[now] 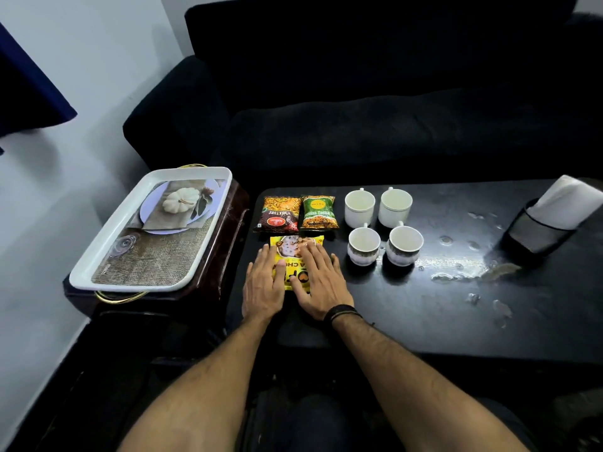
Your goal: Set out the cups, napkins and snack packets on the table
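A yellow snack packet (291, 247) lies flat on the black table (424, 305), near its left end. My left hand (263, 285) and my right hand (321, 282) both rest flat on it, fingers spread, covering its lower part. Behind it lie a red-brown mixture packet (278, 214) and a green packet (318, 212), side by side. Several white cups (360, 207) stand in a square to the right of the packets. White napkins (569, 202) stick up from a dark holder (535, 236) at the table's right end.
A white tray (107, 252) with a printed pumpkin picture and gold handles sits on a dark side stand left of the table. A black sofa (391, 119) runs behind the table. The tabletop shows worn, shiny patches (456, 275) on its right half.
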`<state>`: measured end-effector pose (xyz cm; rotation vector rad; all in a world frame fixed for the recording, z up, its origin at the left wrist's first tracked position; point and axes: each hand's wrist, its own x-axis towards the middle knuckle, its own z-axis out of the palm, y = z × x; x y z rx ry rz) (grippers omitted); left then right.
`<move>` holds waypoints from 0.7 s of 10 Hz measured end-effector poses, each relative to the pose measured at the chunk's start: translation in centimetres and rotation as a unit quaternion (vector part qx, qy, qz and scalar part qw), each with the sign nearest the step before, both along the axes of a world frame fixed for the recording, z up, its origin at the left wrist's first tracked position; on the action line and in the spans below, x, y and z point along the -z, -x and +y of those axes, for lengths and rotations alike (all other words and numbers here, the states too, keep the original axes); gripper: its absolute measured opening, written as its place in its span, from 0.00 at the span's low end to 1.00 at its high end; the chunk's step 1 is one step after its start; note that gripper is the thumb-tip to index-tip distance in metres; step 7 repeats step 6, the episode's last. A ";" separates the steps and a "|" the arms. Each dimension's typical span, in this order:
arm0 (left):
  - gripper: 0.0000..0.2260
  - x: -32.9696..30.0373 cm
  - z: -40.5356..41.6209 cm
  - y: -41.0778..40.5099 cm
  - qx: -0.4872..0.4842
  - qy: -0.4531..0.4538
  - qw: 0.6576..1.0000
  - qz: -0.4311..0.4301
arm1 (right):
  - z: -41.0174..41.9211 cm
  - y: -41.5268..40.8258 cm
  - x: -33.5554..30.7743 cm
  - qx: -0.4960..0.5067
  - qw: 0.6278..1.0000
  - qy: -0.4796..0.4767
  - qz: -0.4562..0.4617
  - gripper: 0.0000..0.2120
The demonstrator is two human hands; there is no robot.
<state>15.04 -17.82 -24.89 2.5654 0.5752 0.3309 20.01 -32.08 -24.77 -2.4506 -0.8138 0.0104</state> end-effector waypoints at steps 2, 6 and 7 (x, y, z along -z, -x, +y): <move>0.29 -0.2 -0.7 3.1 0.001 0.056 0.998 -0.003 | -1.1 1.2 -0.8 0.008 1.000 0.013 -0.016 0.34; 0.29 -10.2 -6.2 0.9 0.088 -0.063 0.991 0.075 | -5.9 0.3 -9.6 0.094 0.992 0.072 -0.046 0.30; 0.29 -10.2 -6.2 0.9 0.088 -0.063 0.991 0.075 | -5.9 0.3 -9.6 0.094 0.992 0.072 -0.046 0.30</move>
